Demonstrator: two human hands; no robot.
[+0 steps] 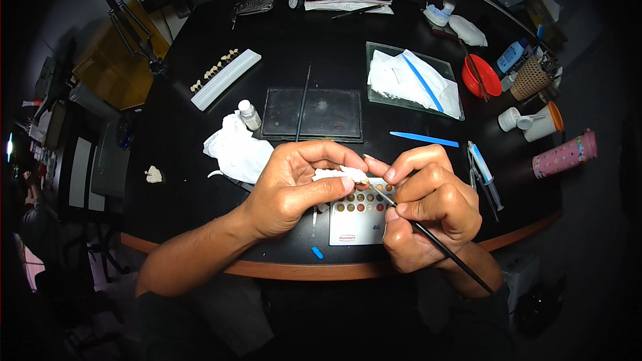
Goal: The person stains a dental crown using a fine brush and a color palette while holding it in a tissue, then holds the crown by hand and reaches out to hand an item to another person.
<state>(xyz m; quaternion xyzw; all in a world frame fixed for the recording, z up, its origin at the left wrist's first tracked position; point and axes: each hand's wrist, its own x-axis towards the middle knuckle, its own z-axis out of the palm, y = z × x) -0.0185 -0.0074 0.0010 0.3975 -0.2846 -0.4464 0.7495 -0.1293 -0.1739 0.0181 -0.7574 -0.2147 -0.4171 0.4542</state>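
Observation:
Pinched between the thumb and fingers of my left hand [294, 184] is a small off-white dental cast [331, 174], partly covered by the fingers. In my right hand [431, 204] I grip a thin paintbrush [438, 244] with a black handle, its tip at or very close to the cast's right end; I cannot tell if they touch. Both hands hover over a white palette card [358, 227] with rows of round colour spots, some hidden by the hands. A small blue cap [317, 253] lies near the table's front edge.
A white cloth [234, 150], a small bottle [249, 115] and a dark flat case [334, 113] lie beyond my left hand. Farther left is a tooth shade guide [226, 80]. On the right are a blue strip [424, 139], a red bowl [483, 79] and a pink tumbler [564, 154].

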